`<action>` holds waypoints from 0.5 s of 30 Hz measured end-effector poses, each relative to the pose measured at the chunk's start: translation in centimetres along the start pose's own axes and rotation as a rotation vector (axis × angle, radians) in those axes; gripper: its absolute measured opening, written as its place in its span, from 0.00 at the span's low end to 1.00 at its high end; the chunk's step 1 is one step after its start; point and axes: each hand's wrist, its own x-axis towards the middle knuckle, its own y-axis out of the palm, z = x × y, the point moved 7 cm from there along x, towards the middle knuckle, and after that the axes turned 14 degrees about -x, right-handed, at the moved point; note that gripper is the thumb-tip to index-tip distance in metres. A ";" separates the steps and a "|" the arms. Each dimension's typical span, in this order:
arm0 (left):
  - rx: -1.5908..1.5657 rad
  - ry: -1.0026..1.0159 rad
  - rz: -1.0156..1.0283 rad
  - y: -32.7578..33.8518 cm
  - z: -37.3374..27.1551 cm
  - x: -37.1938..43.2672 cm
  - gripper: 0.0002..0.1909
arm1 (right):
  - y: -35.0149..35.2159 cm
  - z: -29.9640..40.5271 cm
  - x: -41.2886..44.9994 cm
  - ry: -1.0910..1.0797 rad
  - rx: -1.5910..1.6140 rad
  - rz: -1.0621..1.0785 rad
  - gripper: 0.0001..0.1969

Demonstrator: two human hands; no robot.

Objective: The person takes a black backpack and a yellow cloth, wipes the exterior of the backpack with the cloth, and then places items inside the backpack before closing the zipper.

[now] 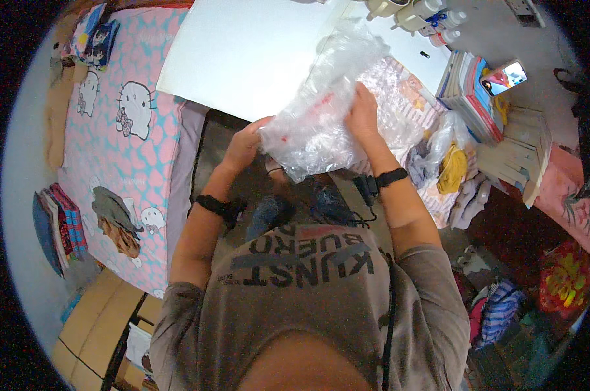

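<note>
A crinkled, clear plastic bag (319,134) with faint red print stretches between my two hands. My left hand (246,144) pinches its lower left edge, just off the front edge of the white table (231,58). On the other side, my right hand (363,115) grips the bag near its right edge, the fingers partly hidden by the plastic. The bag's upper part rises over the tabletop. Beneath its right side lies a patterned cloth (407,90) with purple stripes and orange figures. Whether anything is inside the bag, I cannot tell.
Stacked books (471,97) stand at the right, with a lit phone (505,78) leaning by them. Several bottles (444,36) line the back. Yellow cloth (452,168) lies in another plastic bag. A bed with a pink-and-blue sheet (153,161) is at the left; cardboard boxes (99,317) sit below it.
</note>
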 end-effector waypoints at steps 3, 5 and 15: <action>0.379 0.290 0.119 0.8 -1.9 -0.4 0.21 | 3.5 -5.4 -0.1 0.177 0.252 0.131 0.21; 0.445 0.321 0.136 0.8 -1.8 -0.7 0.17 | 5.4 -7.3 -0.4 0.588 1.096 0.308 0.20; 0.555 0.434 0.257 1.9 -2.3 0.1 0.18 | -14.2 -11.7 -0.7 0.549 0.805 -0.394 0.14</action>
